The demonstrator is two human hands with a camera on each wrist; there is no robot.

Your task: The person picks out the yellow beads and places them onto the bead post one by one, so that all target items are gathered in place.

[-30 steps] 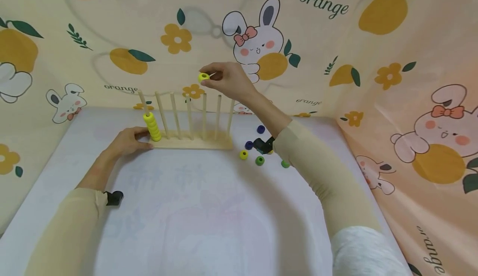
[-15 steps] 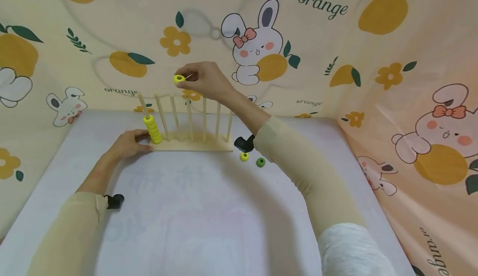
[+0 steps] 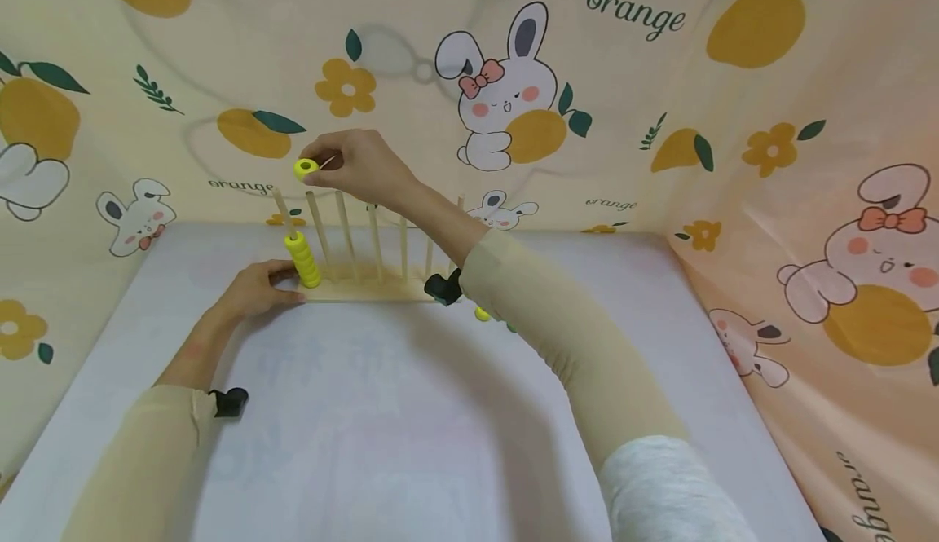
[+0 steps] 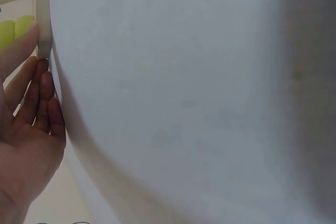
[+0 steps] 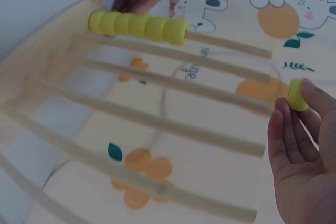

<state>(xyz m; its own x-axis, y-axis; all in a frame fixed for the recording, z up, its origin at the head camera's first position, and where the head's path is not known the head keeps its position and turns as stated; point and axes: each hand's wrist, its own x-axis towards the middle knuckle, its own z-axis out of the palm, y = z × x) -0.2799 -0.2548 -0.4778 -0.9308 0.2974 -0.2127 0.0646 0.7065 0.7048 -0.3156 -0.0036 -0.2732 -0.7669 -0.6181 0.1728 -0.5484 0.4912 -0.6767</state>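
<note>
A wooden peg rack [image 3: 381, 291] stands on the table, with a row of upright pegs along its base. Several yellow beads [image 3: 302, 260] are stacked on its leftmost peg, whose upper part is bare. At the rack's left end, my left hand [image 3: 253, 289] holds the base between thumb and fingers; the thumb lies by the base edge in the left wrist view. Above the pegs, my right hand [image 3: 367, 169] pinches one yellow bead [image 3: 306, 169] between thumb and fingertips. That bead is apart from the pegs, up and to the right of the leftmost peg's tip [image 5: 268, 54].
Another yellow bead [image 3: 482, 314] lies on the white table [image 3: 352, 412] right of the rack. A green bead [image 3: 512, 328] is mostly hidden under the right forearm. Behind the table hangs a printed cloth [image 3: 411, 37] with rabbits and oranges.
My right hand has carried the yellow bead leftward across the pegs to near the leftmost one. Its forearm now covers most loose beads. My left hand stays at the rack's end.
</note>
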